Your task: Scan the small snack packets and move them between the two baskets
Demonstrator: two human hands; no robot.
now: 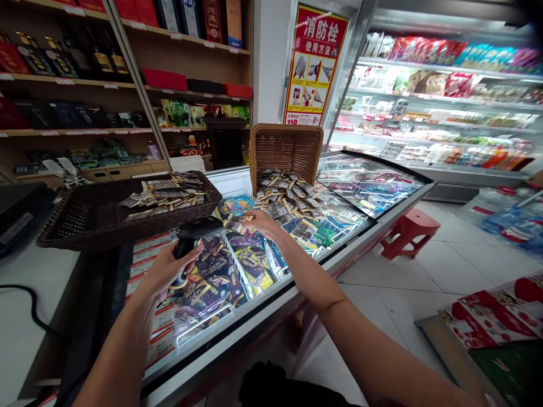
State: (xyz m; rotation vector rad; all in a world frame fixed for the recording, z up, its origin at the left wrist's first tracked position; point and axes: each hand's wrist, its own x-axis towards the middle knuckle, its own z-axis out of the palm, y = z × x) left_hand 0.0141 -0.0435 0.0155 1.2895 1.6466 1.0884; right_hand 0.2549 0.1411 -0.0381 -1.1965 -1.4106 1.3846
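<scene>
My left hand [172, 268] is wrapped round the handle of a black handheld barcode scanner [200, 227], its head pointing right above the glass-topped freezer. Just beyond the scanner's head, my right hand [262, 222] pinches a small flat packet [235, 225] by its edge. Behind that hand, a brown wicker basket [286, 133] lies tipped on its side, with a heap of similar small packets [292, 195] spilling onto the glass. To the left stands a dark woven tray [80, 229], and more of these packets [169, 195] lie in its right part.
Under the glass of the chest freezer [258, 297] are colourful wrapped ice creams. A black device [21, 212] sits on the left counter. A red stool [411, 232], water bottles [504, 212] and red-and-white cartons [492, 314] stand on the right. Shelves [190, 93] rise behind.
</scene>
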